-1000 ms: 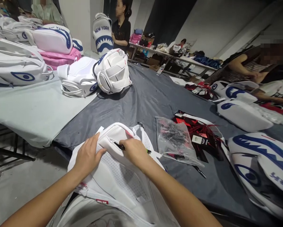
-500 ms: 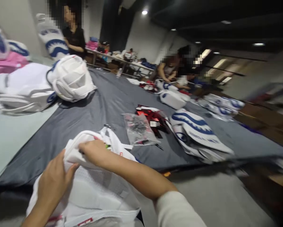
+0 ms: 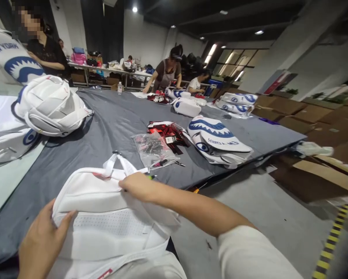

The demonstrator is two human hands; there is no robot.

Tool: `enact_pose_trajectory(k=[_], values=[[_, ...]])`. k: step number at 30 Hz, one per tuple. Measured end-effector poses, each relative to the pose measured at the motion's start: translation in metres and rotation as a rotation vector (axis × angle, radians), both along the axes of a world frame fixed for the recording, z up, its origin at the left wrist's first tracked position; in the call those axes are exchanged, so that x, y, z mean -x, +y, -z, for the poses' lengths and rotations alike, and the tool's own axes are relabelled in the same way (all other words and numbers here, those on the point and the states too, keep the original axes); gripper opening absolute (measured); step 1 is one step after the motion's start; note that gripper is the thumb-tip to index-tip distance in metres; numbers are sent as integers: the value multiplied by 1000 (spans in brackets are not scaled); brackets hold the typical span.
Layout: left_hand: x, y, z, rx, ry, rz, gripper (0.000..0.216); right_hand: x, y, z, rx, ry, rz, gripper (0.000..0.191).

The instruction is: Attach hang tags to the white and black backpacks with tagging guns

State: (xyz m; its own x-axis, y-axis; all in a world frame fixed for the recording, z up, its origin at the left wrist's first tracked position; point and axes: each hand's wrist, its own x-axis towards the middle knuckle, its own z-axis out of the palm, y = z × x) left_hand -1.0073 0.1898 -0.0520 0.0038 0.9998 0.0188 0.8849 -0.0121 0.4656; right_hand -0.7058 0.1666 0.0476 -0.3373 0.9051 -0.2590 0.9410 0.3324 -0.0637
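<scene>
A white backpack point(image 3: 101, 228) with a dotted mesh panel and small red tags lies against the near edge of the table. At its left side, my left hand point(image 3: 44, 232) pinches the rim, with the thumb on the front. My right hand point(image 3: 139, 186) is closed at the top right edge of the bag, its fingertips partly hidden. A small green-and-black object point(image 3: 152, 177) pokes out beside that hand; its kind cannot be made out. The bag's top loop and straps point(image 3: 120, 164) stick up behind the rim.
On the grey-covered table point(image 3: 110, 128) lie a clear plastic bag point(image 3: 155, 149) of dark small parts, red-and-black packets point(image 3: 174, 137) and a shark-mouth backpack point(image 3: 217, 139). White bags point(image 3: 53, 104) stand left. Co-workers point(image 3: 168, 71) stand beyond. Cardboard boxes point(image 3: 316, 131) are stacked right.
The view has swung right and steadied. The backpack's top panel now lies flatter and faces me. My right hand has moved right along the rim; my left has moved left and down.
</scene>
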Motion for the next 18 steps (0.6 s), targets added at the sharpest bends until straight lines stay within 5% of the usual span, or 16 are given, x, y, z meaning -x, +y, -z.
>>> enact_pose_trajectory(k=[4,8,13,16,18], values=[[-6,8,-20,117,-13,-8,70,-67,-37,9,-104,223,421,46],[-16,19,-33,215,7,40,76,-99,-66,49,204,414,577,70],[-18,10,-43,113,106,-21,74,-90,-86,68,65,419,683,35],[-24,0,-63,32,103,-34,68,-102,-114,54,-32,492,677,20],[-49,-2,-94,-98,57,31,62,-126,-140,34,-144,583,687,20]])
